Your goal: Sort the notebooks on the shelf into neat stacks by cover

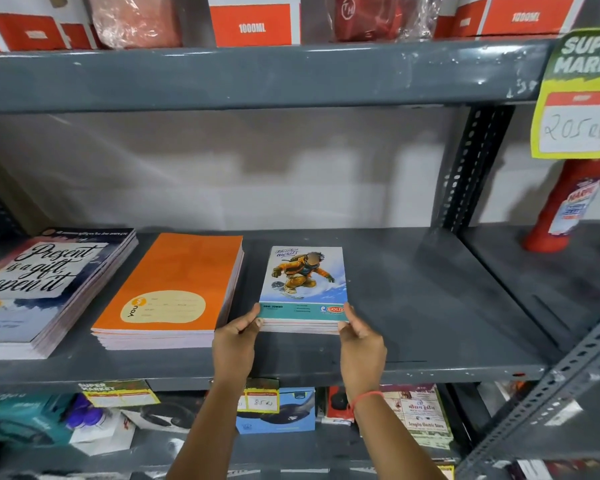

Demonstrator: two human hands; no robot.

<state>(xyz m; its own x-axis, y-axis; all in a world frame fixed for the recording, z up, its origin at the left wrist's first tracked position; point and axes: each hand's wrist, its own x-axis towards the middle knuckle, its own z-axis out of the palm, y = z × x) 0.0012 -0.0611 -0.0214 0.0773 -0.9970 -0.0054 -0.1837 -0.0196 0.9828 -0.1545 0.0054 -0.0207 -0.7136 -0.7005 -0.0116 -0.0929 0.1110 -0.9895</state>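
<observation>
Your left hand (238,336) and right hand (359,336) pinch the near corners of the snowboarder stack (303,289), thumbs on the top cover and fingers at its sides; the stack lies flat on the grey shelf (430,306), a little back from the front lip. At 9 o'clock from it, just beside but not touching, sits the orange stack (174,289), with its page edges facing your left thumb. Further toward 9 o'clock, the lettered stack (39,285) lies apart from the orange one. Toward 3 o'clock the shelf runs bare to the perforated upright (471,168), so there is open room on that side, and also toward 12 o'clock up to the pale back wall (257,168). The covers look glossy card, rectangular, with thin layered paper edges; the shelf is painted metal, scuffed along its lip.
</observation>
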